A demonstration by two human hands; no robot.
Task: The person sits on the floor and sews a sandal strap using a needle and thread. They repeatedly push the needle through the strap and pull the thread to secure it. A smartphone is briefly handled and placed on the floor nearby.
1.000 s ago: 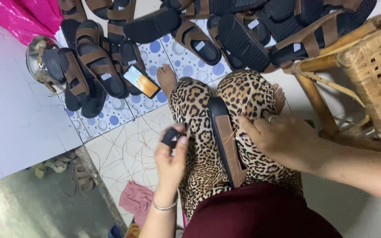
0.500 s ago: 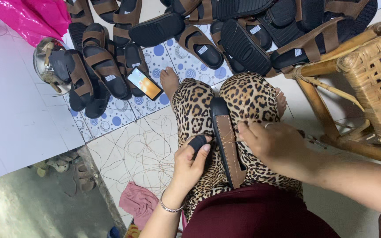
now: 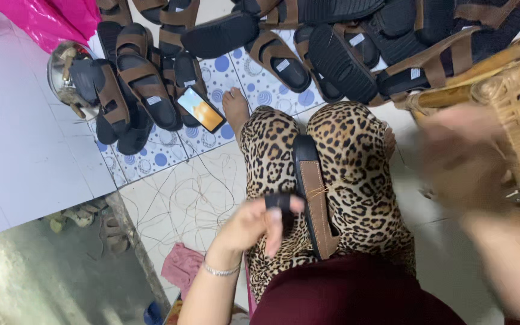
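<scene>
Several brown-and-black sandals (image 3: 136,84) lie heaped on the tiled floor (image 3: 176,198) at the far left, beside a metal pot (image 3: 61,72), with a phone (image 3: 200,109) lying face up just next to them. Loose thread (image 3: 182,192) trails over the pale tiles below. Nearer the middle, the left hand (image 3: 254,225) has its fingers (image 3: 272,225) closed around a small black piece (image 3: 278,201) — pressed against the sandal strap (image 3: 314,192), which rests lengthwise on the lap between the leopard-print knees (image 3: 344,156). More sandals (image 3: 344,54) crowd the floor above. At the right, the right hand (image 3: 461,159) is a blur near the wicker basket (image 3: 519,114) — I cannot tell how its fingers stand.
</scene>
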